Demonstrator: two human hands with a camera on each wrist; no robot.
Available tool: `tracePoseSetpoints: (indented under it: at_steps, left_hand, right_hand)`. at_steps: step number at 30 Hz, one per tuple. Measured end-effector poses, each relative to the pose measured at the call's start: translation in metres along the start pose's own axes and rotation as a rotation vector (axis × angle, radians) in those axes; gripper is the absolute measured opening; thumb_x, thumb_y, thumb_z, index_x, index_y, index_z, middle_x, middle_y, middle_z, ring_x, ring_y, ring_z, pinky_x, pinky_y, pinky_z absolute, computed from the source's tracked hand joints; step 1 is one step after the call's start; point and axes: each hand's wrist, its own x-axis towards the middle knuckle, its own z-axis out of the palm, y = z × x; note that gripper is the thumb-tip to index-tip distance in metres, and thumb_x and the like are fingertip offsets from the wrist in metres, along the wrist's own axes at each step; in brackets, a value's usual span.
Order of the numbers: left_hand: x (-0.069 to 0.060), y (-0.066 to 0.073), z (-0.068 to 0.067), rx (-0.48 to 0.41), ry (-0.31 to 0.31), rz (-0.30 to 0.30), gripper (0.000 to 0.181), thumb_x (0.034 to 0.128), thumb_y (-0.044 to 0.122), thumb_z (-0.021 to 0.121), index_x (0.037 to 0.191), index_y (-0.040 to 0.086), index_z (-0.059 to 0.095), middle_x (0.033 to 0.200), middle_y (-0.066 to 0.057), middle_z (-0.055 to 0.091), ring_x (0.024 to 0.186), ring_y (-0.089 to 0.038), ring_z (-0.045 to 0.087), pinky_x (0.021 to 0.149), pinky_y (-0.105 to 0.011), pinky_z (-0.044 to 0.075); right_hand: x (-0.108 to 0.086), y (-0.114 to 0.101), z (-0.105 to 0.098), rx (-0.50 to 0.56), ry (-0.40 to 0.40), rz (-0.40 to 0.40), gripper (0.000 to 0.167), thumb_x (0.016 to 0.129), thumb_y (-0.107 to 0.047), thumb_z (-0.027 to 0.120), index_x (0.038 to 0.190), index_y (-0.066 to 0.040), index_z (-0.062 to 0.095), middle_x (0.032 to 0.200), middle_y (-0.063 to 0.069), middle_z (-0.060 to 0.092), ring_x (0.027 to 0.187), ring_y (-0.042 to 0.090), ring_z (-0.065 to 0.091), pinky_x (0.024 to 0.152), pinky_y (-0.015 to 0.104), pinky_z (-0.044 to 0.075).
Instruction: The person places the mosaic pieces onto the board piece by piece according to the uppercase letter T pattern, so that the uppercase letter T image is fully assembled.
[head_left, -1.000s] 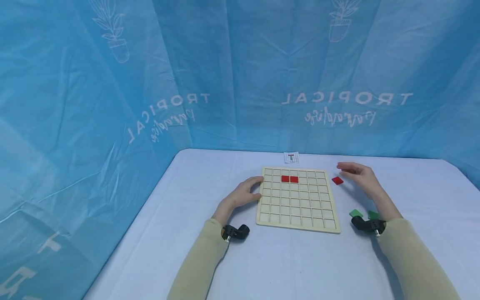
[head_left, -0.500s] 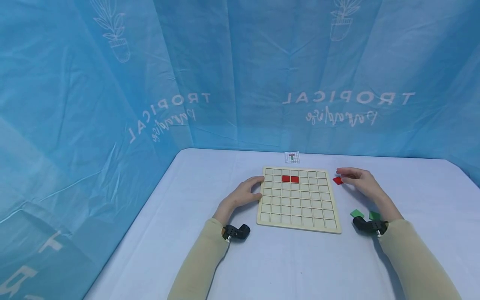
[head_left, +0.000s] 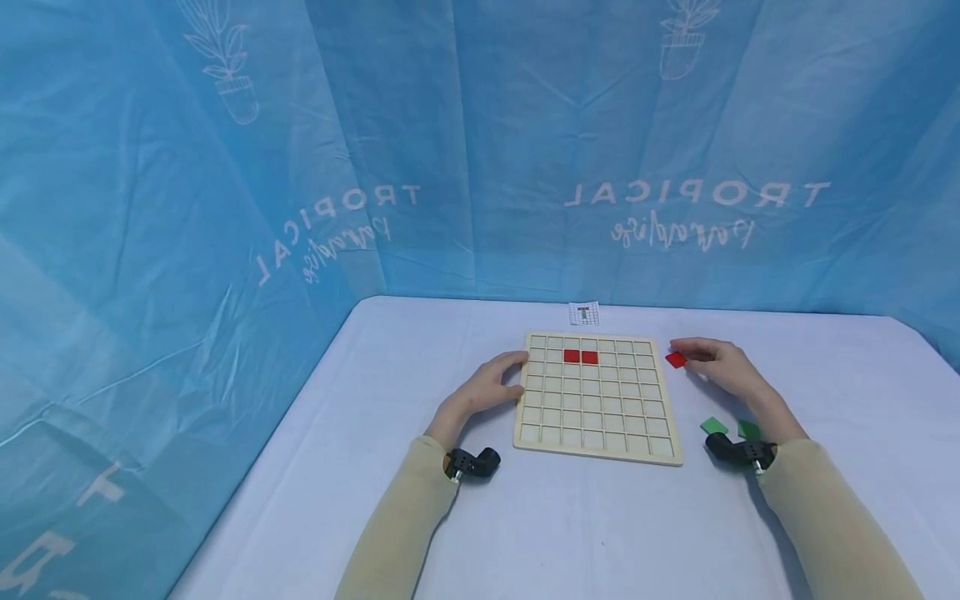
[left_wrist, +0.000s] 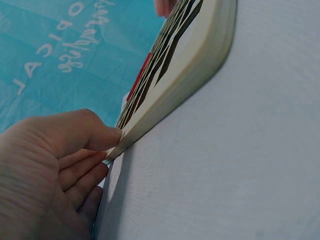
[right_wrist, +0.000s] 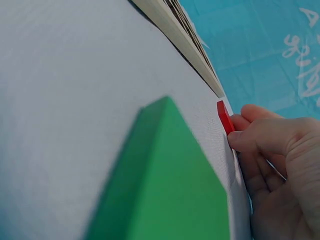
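Note:
A pale wooden grid board (head_left: pixel 615 459) lies flat on the white tabletop, with two red square tiles (head_left: pixel 581 357) side by side in its second row from the back. My left hand (head_left: pixel 483 388) rests against the board's left edge, thumb and index finger spread apart; in the left wrist view the thumb tip (left_wrist: pixel 114 135) touches the rim. Just right of the board my right hand (head_left: pixel 722 367) pinches a loose red tile (head_left: pixel 676 359) between thumb and fingers. That tile (right_wrist: pixel 226 118) is tilted in the right wrist view.
Two green tiles (head_left: pixel 714 427) lie near my right wrist; one green tile (right_wrist: pixel 172 185) looms large in the right wrist view. A small printed grid card (head_left: pixel 583 314) lies behind the board. Blue cloth (head_left: pixel 510 150) hangs behind and left of the table.
My right hand has come down to the loose red tile, and its fingers have closed on it. The left hand stays at the board's edge.

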Motion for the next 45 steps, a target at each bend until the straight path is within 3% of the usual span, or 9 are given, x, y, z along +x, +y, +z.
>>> tracePoseSetpoints:
  at_steps: [15, 21, 27, 30, 34, 36, 41, 45]
  left_hand:
    - [0.000, 0.000, 0.000, -0.012, 0.004, 0.000, 0.061, 0.0877, 0.011, 0.062, 0.143, 0.005, 0.038, 0.147, -0.009, 0.037, 0.138, -0.023, 0.027, 0.113, -0.035, 0.022]
    - [0.000, -0.001, 0.000, -0.022, 0.000, 0.009, 0.061, 0.0878, 0.011, 0.062, 0.143, 0.005, 0.038, 0.147, -0.010, 0.037, 0.138, -0.024, 0.027, 0.113, -0.036, 0.021]
    - [0.000, -0.001, -0.001, -0.024, 0.001, 0.010, 0.060, 0.0879, 0.011, 0.061, 0.143, 0.005, 0.038, 0.147, -0.010, 0.037, 0.138, -0.023, 0.027, 0.113, -0.035, 0.022]
    - [0.000, -0.001, -0.001, -0.022, 0.000, 0.011, 0.060, 0.0883, 0.010, 0.061, 0.144, 0.005, 0.038, 0.147, -0.010, 0.037, 0.138, -0.023, 0.027, 0.113, -0.034, 0.022]
    - [0.000, 0.000, -0.001, -0.023, 0.003, 0.015, 0.060, 0.0882, 0.010, 0.061, 0.143, 0.004, 0.038, 0.147, -0.010, 0.037, 0.138, -0.023, 0.027, 0.113, -0.034, 0.022]
    - [0.000, 0.000, -0.001, -0.026, 0.005, 0.015, 0.060, 0.0881, 0.010, 0.061, 0.143, 0.004, 0.038, 0.147, -0.010, 0.037, 0.138, -0.024, 0.027, 0.113, -0.035, 0.022]
    - [0.000, -0.001, -0.001, -0.023, 0.004, 0.013, 0.060, 0.0882, 0.010, 0.062, 0.143, 0.004, 0.038, 0.147, -0.010, 0.037, 0.138, -0.023, 0.028, 0.113, -0.035, 0.022]
    - [0.000, -0.001, 0.000, -0.020, 0.001, 0.012, 0.061, 0.0883, 0.010, 0.062, 0.144, 0.004, 0.038, 0.147, -0.010, 0.037, 0.138, -0.023, 0.027, 0.113, -0.034, 0.022]
  right_hand:
    - [-0.001, -0.005, -0.001, -0.091, 0.021, -0.029, 0.039, 0.092, -0.009, 0.057, 0.130, 0.000, 0.054, 0.126, 0.024, 0.054, 0.111, 0.037, 0.051, 0.085, 0.046, 0.050]
    - [-0.005, -0.009, -0.007, -0.049, 0.024, -0.005, 0.040, 0.093, -0.011, 0.057, 0.132, -0.001, 0.052, 0.132, 0.023, 0.050, 0.117, 0.038, 0.047, 0.097, 0.055, 0.041]
    - [-0.007, -0.019, -0.015, 0.010, 0.045, -0.042, 0.041, 0.095, -0.014, 0.056, 0.132, 0.002, 0.050, 0.132, 0.025, 0.049, 0.118, 0.040, 0.046, 0.100, 0.058, 0.036]
    - [-0.008, -0.025, -0.018, 0.013, 0.052, -0.060, 0.042, 0.095, -0.015, 0.055, 0.133, 0.003, 0.049, 0.132, 0.025, 0.049, 0.117, 0.039, 0.047, 0.099, 0.054, 0.040]
    - [-0.005, -0.031, -0.020, 0.003, 0.058, -0.078, 0.042, 0.096, -0.018, 0.055, 0.132, 0.002, 0.050, 0.131, 0.023, 0.051, 0.115, 0.035, 0.050, 0.092, 0.032, 0.048]
    - [-0.003, -0.032, -0.020, 0.003, 0.059, -0.083, 0.043, 0.096, -0.020, 0.056, 0.132, 0.002, 0.051, 0.131, 0.022, 0.051, 0.115, 0.034, 0.050, 0.089, 0.026, 0.048]
    - [0.002, -0.034, -0.015, 0.022, 0.064, -0.094, 0.044, 0.094, -0.021, 0.059, 0.131, 0.001, 0.052, 0.130, 0.021, 0.052, 0.114, 0.034, 0.051, 0.093, 0.039, 0.048]
    - [0.006, -0.034, -0.009, 0.041, 0.089, -0.123, 0.046, 0.092, -0.024, 0.062, 0.130, 0.001, 0.054, 0.127, 0.019, 0.055, 0.111, 0.030, 0.054, 0.089, 0.034, 0.051]
